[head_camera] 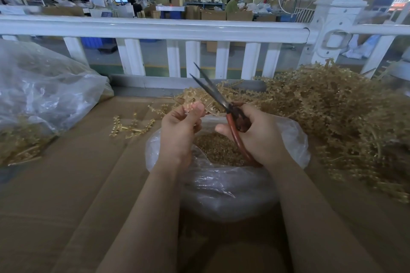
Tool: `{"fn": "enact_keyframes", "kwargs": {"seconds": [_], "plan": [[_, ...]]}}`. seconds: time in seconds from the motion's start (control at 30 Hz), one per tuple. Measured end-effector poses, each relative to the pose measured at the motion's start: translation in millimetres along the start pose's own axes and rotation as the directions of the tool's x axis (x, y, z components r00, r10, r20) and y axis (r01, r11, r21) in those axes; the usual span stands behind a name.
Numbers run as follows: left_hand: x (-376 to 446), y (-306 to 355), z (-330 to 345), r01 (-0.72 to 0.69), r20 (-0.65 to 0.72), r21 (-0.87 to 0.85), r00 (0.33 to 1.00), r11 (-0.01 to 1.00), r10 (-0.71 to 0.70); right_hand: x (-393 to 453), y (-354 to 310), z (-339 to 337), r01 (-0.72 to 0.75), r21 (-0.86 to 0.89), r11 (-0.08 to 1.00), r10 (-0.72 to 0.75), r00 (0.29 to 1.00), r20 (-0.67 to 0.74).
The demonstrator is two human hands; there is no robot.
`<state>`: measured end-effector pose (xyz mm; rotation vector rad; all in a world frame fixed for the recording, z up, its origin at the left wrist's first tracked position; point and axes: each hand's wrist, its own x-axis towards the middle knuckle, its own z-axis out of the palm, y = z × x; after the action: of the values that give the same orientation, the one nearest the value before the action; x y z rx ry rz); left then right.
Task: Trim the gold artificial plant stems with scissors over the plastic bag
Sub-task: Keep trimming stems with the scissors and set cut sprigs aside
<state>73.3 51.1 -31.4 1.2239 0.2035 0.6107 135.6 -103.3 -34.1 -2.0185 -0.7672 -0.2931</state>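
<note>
Gold stem (190,107) pinched in left hand (178,129) between thumb and curled fingers, cut ends up, just above the mouth of the plastic bag (295,139). Scissors (224,104) gripped in right hand (258,134), fingers wrapped round the red handles, blades parted and pointing up and away, not yet on the stem. Judged mid-cycle: a piece in hand, blades ready, next snip pending.

Inside the bag, a deep layer of small gold offcuts (218,148) — evidence of much trimming done. Just beyond the bag on the cardboard surface (77,184), a few loose sprigs (131,127), whether trimmed or not impossible to tell. To the right, a big heap of gold stems (346,117), tangled and spreading well past the bag; probably the untrimmed stock, so plenty left. To the left, a second clear bag (44,93) with more gold pieces at its bottom, perhaps finished work, though not certain.

Farther out, a white railing (155,29) and a workshop floor with boxes and people at benches.

Overall: well under way, far from finished.
</note>
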Motion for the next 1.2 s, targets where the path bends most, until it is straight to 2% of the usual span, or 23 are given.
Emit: {"fn": "enact_keyframes", "kwargs": {"seconds": [0.13,0.3,0.5,0.9,1.2], "plan": [[0.5,0.3,1.7,-0.016,0.029,-0.006,0.999,1.0,0.016,-1.4,2.5,0.8,0.045,-0.196,0.98,-0.044,0.999,0.008],[1.1,1.2,1.8,0.019,0.042,-0.034,0.999,0.999,-0.017,-0.7,5.7,0.8,0.071,-0.293,0.953,-0.073,0.997,0.006],[0.2,3.4,-1.3,0.051,0.124,-0.057,0.991,0.997,-0.044,-0.2,9.9,0.8,0.066,-0.34,0.938,-0.077,0.997,-0.019],[1.6,2.7,-2.2,0.044,0.106,-0.012,0.993,0.999,-0.043,0.9,9.1,-2.6,0.063,-0.4,0.914,-0.067,0.998,0.003],[0.9,4.2,-2.0,0.069,0.138,-0.059,0.989,0.996,-0.06,-1.3,4.7,-3.6,0.056,-0.35,0.935,-0.064,0.998,-0.012]]}}
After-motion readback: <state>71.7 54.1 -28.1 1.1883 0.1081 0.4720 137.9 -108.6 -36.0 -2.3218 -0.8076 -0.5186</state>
